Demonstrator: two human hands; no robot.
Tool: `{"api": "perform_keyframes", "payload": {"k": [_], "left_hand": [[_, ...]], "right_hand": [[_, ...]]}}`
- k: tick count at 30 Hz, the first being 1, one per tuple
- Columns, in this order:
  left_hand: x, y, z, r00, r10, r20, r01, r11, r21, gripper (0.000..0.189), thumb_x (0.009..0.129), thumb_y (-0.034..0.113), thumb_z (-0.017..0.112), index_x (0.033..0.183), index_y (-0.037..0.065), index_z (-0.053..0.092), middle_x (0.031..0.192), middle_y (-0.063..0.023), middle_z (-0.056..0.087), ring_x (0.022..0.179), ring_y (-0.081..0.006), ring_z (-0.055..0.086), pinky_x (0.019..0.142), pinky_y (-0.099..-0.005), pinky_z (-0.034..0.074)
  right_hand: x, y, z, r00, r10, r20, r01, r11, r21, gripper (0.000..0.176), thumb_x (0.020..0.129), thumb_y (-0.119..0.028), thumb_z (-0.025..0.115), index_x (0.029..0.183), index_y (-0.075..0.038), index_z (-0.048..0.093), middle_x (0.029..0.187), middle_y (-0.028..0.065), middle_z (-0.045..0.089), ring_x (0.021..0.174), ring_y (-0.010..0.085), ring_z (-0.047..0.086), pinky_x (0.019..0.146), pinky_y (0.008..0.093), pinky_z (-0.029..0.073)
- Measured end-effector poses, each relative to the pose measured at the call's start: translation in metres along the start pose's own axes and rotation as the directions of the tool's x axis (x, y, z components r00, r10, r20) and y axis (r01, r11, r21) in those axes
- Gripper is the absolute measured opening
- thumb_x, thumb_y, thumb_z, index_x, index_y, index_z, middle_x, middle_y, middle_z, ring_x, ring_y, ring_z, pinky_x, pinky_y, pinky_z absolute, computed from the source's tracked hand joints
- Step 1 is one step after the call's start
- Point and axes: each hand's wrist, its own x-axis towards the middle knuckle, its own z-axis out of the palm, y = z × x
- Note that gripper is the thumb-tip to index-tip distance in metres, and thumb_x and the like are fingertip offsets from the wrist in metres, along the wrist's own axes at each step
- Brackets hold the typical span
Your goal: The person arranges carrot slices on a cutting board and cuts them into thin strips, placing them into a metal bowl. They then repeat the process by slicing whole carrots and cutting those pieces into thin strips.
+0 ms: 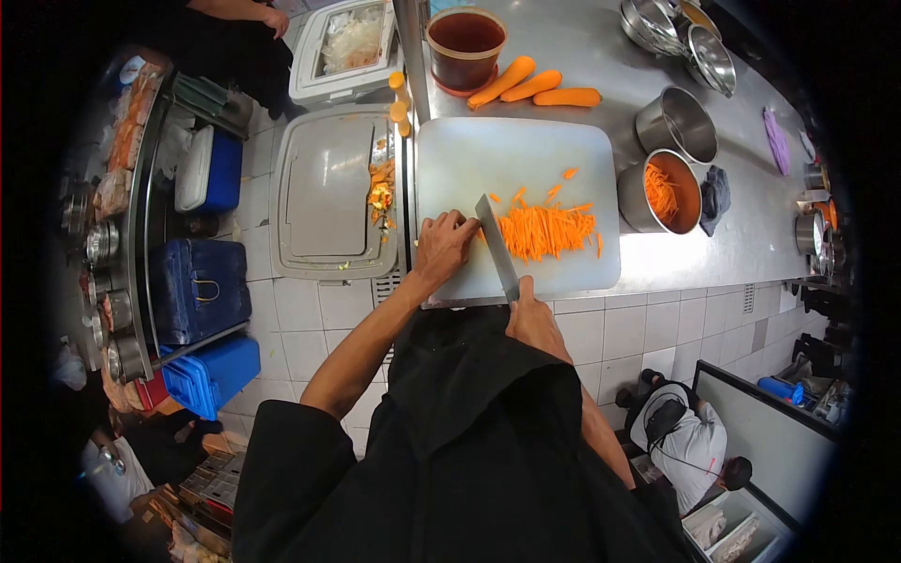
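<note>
My right hand (537, 326) grips the handle of a kitchen knife (500, 253), its broad blade slanting up and left across the white cutting board (511, 141). My left hand (445, 246) presses on the board to the left of the blade with its fingers curled. A sliver of orange carrot shows between those fingertips and the blade; the rest of that piece is hidden. Right of the knife lies a pile of thin carrot strips (549, 232), with a few loose strips above it.
Whole peeled carrots (532, 86) lie beyond the board beside a brown tub (465, 47). To the right stand a steel pot with carrot strips (642, 192) and another pot (678, 127). A lidded bin (324, 188) with scraps adjoins on the left. Other people are nearby.
</note>
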Motion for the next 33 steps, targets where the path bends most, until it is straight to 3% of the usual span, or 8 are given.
{"api": "perform_keyframes", "payload": {"k": [7,10,13,14,15,19,25,33], "left_hand": [[-0.002,-0.007,-0.007,0.999,-0.015,0.052,0.018,0.998,-0.054,0.014,0.090,0.010,0.065,0.103,0.014,0.068,0.090,-0.0066,0.060,0.086,-0.0257,0.064,0.074,-0.0415,0.044],[0.005,-0.008,-0.014,0.941,-0.317,0.117,0.337,0.851,-0.403,0.010,0.096,0.015,0.064,0.104,0.011,0.069,0.096,-0.0051,0.065,0.085,-0.0221,0.067,0.073,-0.0387,0.050],[0.011,0.000,-0.020,0.796,-0.576,0.186,0.554,0.569,-0.608,0.019,0.103,0.025,0.061,0.112,0.009,0.067,0.105,-0.0054,0.067,0.086,-0.0186,0.069,0.075,-0.0350,0.054],[0.015,0.007,-0.019,0.737,-0.592,0.327,0.564,0.272,-0.780,0.027,0.105,0.031,0.060,0.118,0.008,0.065,0.108,-0.0067,0.067,0.089,-0.0178,0.068,0.077,-0.0341,0.054],[0.021,0.015,-0.019,0.689,-0.554,0.467,0.526,-0.062,-0.848,0.035,0.106,0.037,0.058,0.123,0.007,0.063,0.112,-0.0081,0.066,0.092,-0.0171,0.067,0.080,-0.0331,0.054],[0.053,0.053,-0.027,0.616,-0.114,0.780,0.545,-0.654,-0.525,0.083,0.098,0.072,0.050,0.141,0.001,0.052,0.127,-0.0118,0.063,0.115,-0.0222,0.063,0.100,-0.0394,0.051],[0.070,0.071,-0.022,0.667,0.078,0.741,0.451,-0.834,-0.318,0.093,0.094,0.078,0.049,0.143,-0.002,0.051,0.140,-0.0136,0.061,0.130,-0.0258,0.058,0.112,-0.0429,0.045],[0.070,0.069,-0.013,0.669,0.012,0.743,0.512,-0.732,-0.449,0.073,0.102,0.062,0.052,0.140,-0.001,0.054,0.131,-0.0094,0.067,0.119,-0.0219,0.065,0.107,-0.0382,0.049]], "right_hand": [[0.008,0.009,0.002,1.000,-0.005,-0.007,0.005,0.999,0.039,0.031,0.093,0.000,0.053,0.118,0.002,0.034,0.079,0.0382,0.061,0.081,0.0605,0.059,0.070,0.0653,0.045],[0.001,0.007,-0.018,0.995,0.094,-0.009,-0.093,0.991,0.091,0.030,0.096,-0.004,0.056,0.118,0.002,0.038,0.083,0.0379,0.064,0.083,0.0589,0.062,0.069,0.0619,0.048],[-0.006,0.015,-0.031,0.961,-0.104,-0.258,0.168,0.956,0.241,0.031,0.096,-0.007,0.061,0.118,0.003,0.042,0.084,0.0323,0.068,0.076,0.0489,0.070,0.060,0.0529,0.052],[-0.007,0.016,-0.041,0.989,0.056,-0.139,-0.002,0.932,0.362,0.032,0.097,-0.011,0.066,0.118,0.002,0.045,0.083,0.0196,0.071,0.056,0.0268,0.067,0.046,0.0389,0.048],[-0.008,0.016,-0.048,0.988,0.054,-0.143,0.001,0.931,0.364,0.032,0.097,-0.011,0.066,0.118,0.002,0.045,0.083,0.0196,0.071,0.056,0.0268,0.067,0.046,0.0389,0.048],[-0.010,0.015,-0.064,0.982,0.149,0.121,-0.191,0.714,0.673,0.037,0.101,-0.015,0.066,0.128,0.000,0.045,0.084,0.0088,0.064,0.040,0.0093,0.047,0.036,0.0275,0.037],[-0.010,0.029,-0.069,0.975,0.149,0.163,-0.220,0.630,0.745,0.040,0.102,-0.016,0.066,0.132,0.000,0.045,0.088,0.0088,0.062,0.038,0.0081,0.043,0.035,0.0265,0.036],[-0.007,0.043,-0.070,0.978,0.155,0.143,-0.210,0.649,0.731,0.042,0.102,-0.017,0.067,0.131,0.000,0.043,0.093,0.0071,0.060,0.038,0.0065,0.039,0.035,0.0248,0.034]]}}
